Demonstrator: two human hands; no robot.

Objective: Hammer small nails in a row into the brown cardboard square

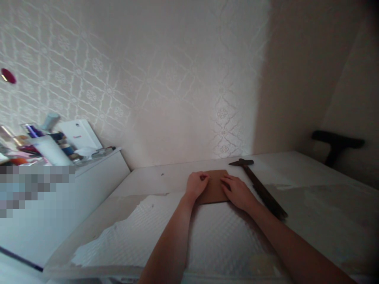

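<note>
A brown rectangular board (215, 189), like cardboard or thin wood, lies flat on a white textured sheet between my two hands. My left hand (197, 183) rests on its left side, thumb and index finger closed together over the board. Whatever is between those fingertips, if anything, is too small to make out. On the right side, my right hand (238, 191) touches the board with its fingertips, the fingers bent and a little apart. Just beyond my right hand lies a hammer (260, 189), its dark head toward the wall and its wooden handle pointing to me.
The white tabletop (174, 177) meets a patterned wall behind. A tiny dark bit (162, 174) lies on it at the left. A white cabinet (89, 189) stands left, crowded with bottles, tubes and a white box (80, 134). A black T-shaped handle (337, 140) rises at the right.
</note>
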